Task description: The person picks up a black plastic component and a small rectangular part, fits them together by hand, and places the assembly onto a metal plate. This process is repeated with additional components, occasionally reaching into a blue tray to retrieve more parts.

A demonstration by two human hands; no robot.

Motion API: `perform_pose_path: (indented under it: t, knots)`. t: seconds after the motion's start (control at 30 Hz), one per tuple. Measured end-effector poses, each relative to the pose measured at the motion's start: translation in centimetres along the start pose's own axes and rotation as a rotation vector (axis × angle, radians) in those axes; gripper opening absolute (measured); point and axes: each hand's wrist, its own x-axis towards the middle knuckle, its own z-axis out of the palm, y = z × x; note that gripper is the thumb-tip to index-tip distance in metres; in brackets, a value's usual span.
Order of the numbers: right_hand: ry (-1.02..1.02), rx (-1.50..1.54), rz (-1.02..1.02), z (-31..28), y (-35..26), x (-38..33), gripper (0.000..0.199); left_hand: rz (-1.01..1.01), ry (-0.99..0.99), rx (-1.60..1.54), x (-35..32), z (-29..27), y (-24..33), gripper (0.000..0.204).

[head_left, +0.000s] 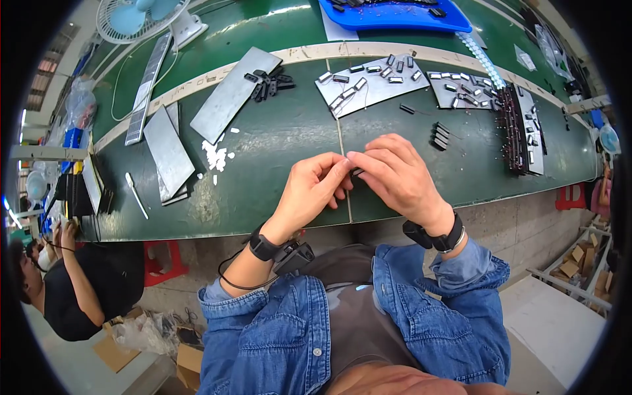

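Note:
My left hand (308, 191) and my right hand (399, 176) meet over the near part of the green workbench, fingertips touching. A small black part (357, 172) shows partly between the fingers of my right hand; the rest of it is covered. Thumb and forefinger of my left hand are pinched together against the right fingertips, and what they hold is hidden. Beyond my hands, a metal plate (359, 105) carries several small black parts with pale tops and thin wires. Several similar parts (440, 136) lie in a short row to the right.
At left are a plate (227, 99) with a black pile (271, 84), white scraps (216, 157), stacked plates (168, 151) and a white pen-like tool (137, 195). Right stand another loaded plate (454, 99) and a dark wired stack (512, 131). A blue tray (401, 23) and fan (131, 18) stand far back; a person (92, 283) sits left.

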Motion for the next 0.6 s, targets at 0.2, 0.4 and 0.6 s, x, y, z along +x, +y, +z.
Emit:
perform_pose_path:
  t: [0.2, 0.4, 0.6]
  knots:
    - [0.059, 0.187, 0.112, 2.2, 0.4, -1.0, 0.062, -0.026, 0.009, -0.073, 0.1, 0.1, 0.3, 0.025]
    - [0.007, 0.311, 0.238, 2.0, 0.4, -1.0, 0.063, 0.035, 0.032, -0.078, 0.4, 0.3, -0.5, 0.023]
    - [0.071, 0.716, 0.591, 1.8, -0.6, -0.9, 0.044, 0.016, 0.082, -0.066, 0.6, 0.3, 0.0, 0.025]
